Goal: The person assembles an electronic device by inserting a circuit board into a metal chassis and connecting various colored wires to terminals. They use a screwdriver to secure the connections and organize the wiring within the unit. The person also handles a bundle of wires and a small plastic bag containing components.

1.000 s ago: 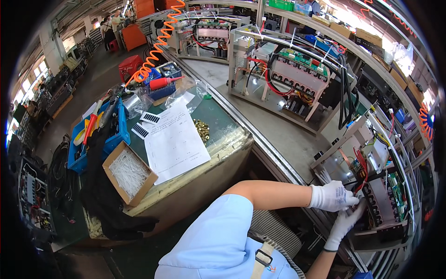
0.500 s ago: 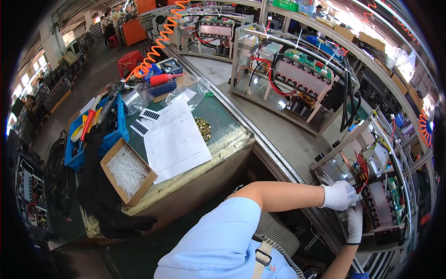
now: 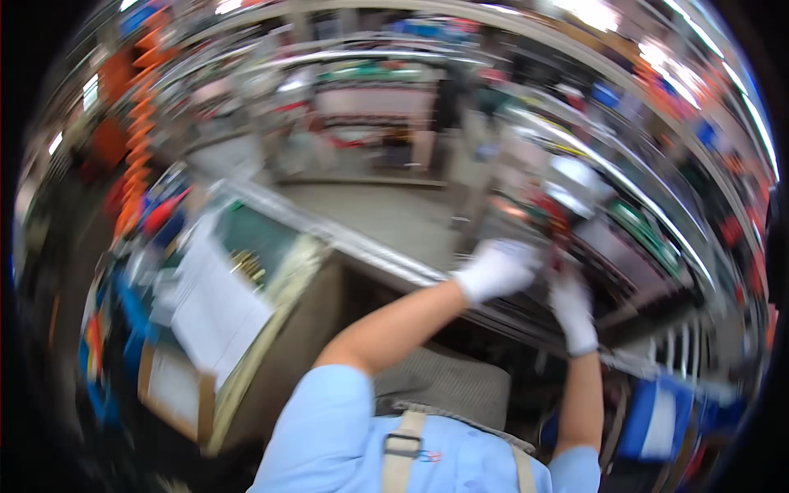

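By the open chassis [image 3: 612, 251], the left hand [image 3: 500, 269] is being held at left; the right hand [image 3: 572, 308], at its near edge (both blurred); openness and grip cannot be told.

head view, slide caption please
Motion-blurred: white-gloved left hand and right hand near red wires in an open metal chassis.

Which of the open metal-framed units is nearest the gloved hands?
The unit on the right: the left hand and right hand are both at its near side. The upper-centre unit stands farther back, away from both.
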A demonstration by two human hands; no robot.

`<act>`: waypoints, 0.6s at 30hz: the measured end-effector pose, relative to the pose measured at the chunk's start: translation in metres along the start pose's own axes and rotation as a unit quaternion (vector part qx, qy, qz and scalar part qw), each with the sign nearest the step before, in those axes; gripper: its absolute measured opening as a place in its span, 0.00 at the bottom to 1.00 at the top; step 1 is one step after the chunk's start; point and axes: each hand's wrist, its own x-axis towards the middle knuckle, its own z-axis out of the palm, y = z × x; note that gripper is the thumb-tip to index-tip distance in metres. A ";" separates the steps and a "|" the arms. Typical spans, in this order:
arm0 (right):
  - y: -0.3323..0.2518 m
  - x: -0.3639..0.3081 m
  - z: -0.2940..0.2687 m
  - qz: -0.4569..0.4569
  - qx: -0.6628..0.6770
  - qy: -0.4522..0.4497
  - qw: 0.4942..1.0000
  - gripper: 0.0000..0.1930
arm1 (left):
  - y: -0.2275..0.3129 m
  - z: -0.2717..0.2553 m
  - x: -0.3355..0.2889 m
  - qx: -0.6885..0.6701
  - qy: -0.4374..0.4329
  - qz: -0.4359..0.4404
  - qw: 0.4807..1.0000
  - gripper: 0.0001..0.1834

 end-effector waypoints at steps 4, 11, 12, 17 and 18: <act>0.006 -0.001 -0.002 -0.069 0.046 0.053 0.995 0.19 | 0.025 -0.030 -0.005 0.098 -0.116 -0.094 0.984 0.10; 0.012 0.001 -0.007 0.017 0.023 0.014 1.000 0.18 | 0.075 -0.012 0.005 -0.003 -0.088 -0.064 0.994 0.06; 0.010 -0.001 -0.009 0.017 0.030 0.018 0.999 0.18 | 0.062 -0.017 -0.006 0.017 -0.097 -0.081 0.992 0.06; 0.012 -0.003 -0.014 0.008 0.033 -0.001 0.999 0.21 | 0.043 -0.031 -0.008 0.048 -0.111 -0.075 0.990 0.06; 0.012 -0.006 -0.013 0.007 0.018 0.004 1.000 0.22 | 0.043 -0.032 -0.010 0.028 -0.112 -0.073 0.991 0.07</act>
